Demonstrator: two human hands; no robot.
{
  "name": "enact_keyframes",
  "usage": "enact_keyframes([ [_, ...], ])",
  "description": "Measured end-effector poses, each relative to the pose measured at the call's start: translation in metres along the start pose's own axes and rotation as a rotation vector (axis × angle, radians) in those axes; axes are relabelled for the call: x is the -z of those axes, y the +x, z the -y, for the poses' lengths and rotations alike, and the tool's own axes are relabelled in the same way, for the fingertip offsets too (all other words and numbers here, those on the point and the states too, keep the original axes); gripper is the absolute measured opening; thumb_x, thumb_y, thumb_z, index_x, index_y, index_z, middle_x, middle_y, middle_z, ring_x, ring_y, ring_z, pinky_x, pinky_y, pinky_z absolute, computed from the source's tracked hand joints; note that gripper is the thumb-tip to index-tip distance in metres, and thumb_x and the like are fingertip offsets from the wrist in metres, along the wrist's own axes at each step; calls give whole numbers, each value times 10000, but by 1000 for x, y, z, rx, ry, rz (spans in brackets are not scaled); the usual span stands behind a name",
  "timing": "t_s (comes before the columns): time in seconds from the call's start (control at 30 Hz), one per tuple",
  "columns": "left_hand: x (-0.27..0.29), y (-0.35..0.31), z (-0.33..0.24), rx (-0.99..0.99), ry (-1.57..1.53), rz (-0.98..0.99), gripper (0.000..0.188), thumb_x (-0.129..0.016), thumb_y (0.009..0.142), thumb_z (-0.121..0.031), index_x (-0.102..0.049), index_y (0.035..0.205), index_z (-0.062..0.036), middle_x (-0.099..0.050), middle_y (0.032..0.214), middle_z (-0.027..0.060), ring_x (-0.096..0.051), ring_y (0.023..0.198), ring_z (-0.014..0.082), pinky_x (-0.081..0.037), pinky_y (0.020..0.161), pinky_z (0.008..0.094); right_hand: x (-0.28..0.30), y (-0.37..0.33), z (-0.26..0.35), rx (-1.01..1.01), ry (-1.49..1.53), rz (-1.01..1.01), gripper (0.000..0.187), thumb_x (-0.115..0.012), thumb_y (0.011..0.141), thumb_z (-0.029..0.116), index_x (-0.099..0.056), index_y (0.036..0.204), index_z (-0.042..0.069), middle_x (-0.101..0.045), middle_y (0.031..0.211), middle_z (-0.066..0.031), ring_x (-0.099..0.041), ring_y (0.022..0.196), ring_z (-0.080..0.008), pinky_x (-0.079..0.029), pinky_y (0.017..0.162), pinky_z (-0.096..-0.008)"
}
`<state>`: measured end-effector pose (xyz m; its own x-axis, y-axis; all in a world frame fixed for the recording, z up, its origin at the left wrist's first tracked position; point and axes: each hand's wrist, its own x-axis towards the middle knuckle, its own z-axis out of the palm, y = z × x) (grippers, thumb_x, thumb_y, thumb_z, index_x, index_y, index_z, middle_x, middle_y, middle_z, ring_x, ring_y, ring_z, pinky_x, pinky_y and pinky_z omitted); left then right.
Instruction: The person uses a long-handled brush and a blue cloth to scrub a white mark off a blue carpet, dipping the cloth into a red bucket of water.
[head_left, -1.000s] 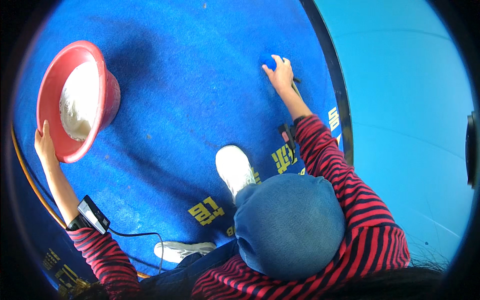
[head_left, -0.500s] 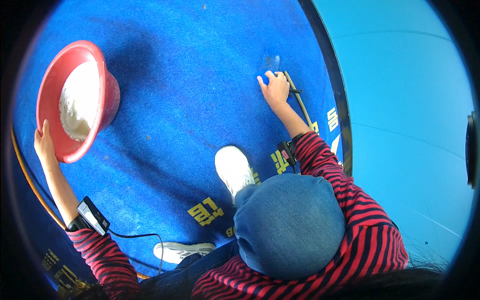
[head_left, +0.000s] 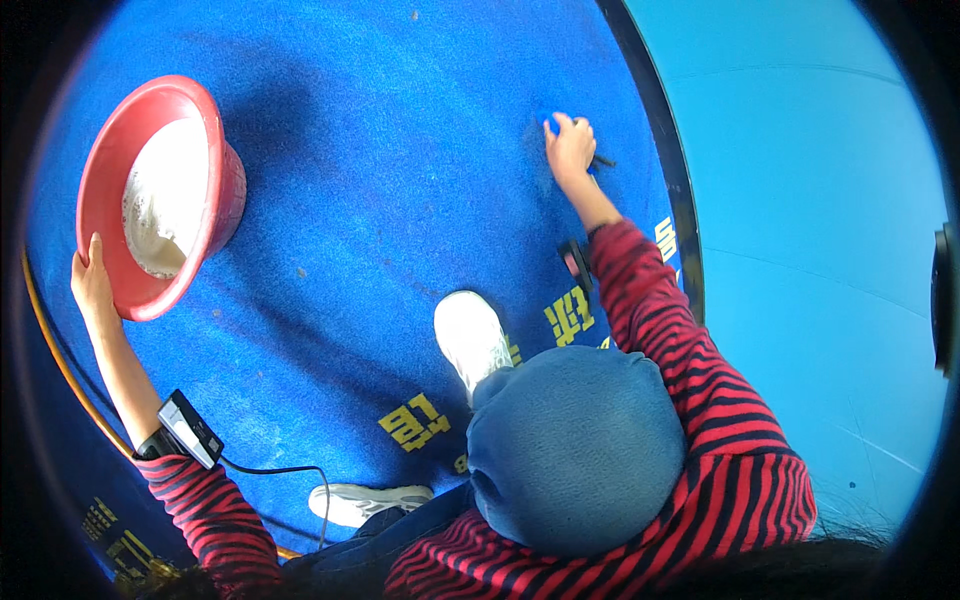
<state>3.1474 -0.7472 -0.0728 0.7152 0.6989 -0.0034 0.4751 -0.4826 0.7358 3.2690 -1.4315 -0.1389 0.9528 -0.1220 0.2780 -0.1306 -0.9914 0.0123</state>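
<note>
A red basin (head_left: 92, 200) with whitish, foamy liquid (head_left: 170, 190) inside is at the left over the blue carpet. It looks tilted toward me. My left hand (head_left: 93, 285) grips its near rim, thumb on the inner side and fingers hidden behind. Far to the right, my right hand (head_left: 571, 147) is low over the carpet with its fingers curled. A short black piece (head_left: 604, 161) sticks out beside the knuckles. Whatever lies under the fingers is mostly hidden, so I cannot tell its kind.
The blue carpet (head_left: 350, 200) bears yellow lettering and ends at a dark edge (head_left: 668, 140) before a light blue surface (head_left: 800, 200). My white shoes (head_left: 470, 335) and bent knee (head_left: 575, 450) are between my arms. A cable (head_left: 290, 469) hangs from my left wrist device (head_left: 190, 430).
My right hand has moved slightly right and farther away. The thin pale stick that showed beside it is now almost hidden. The basin and left hand have barely shifted.
</note>
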Motion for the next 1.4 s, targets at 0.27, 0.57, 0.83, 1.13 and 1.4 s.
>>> enact_keyframes([
  [0.27,3,-4,-14,18,40,6,466,-562,836,-380,-536,1074,20,-596,973,136,-580,862,192,-467,738,303,18,-58,-11,511,-157,11,459,-698,633,193,-577,1076,190,-521,1023,-104,-484,930,-252,-388,735,-388],
  [0.57,1,-1,-5,31,-6,20,500,-566,831,-389,-527,1111,24,-591,1010,147,-573,901,203,-452,782,318,17,-42,-4,362,-96,86,344,-666,705,338,-629,1015,194,-560,975,-115,-520,895,-266,-417,721,-382],
  [0.83,4,-3,-9,37,8,26,471,-568,830,-384,-539,1075,17,-594,978,130,-575,865,191,-460,756,309,-3,-31,0,160,-41,-1,224,-658,708,372,-679,867,217,-583,933,-59,-519,913,-231,-393,751,-398],
  [1.13,2,-2,-5,-9,44,11,441,-572,830,-377,-552,1036,12,-605,918,120,-576,822,174,-463,718,304,-16,41,8,-126,-186,52,273,-607,761,397,-645,968,223,-585,959,-61,-532,960,-242,-419,769,-412],
  [1.4,1,-2,-10,8,54,-17,476,-573,824,-391,-544,1069,16,-601,947,129,-579,839,184,-458,738,303,4,2,-1,104,0,67,317,-597,743,462,-632,927,207,-579,916,-97,-538,914,-265,-421,736,-421],
])
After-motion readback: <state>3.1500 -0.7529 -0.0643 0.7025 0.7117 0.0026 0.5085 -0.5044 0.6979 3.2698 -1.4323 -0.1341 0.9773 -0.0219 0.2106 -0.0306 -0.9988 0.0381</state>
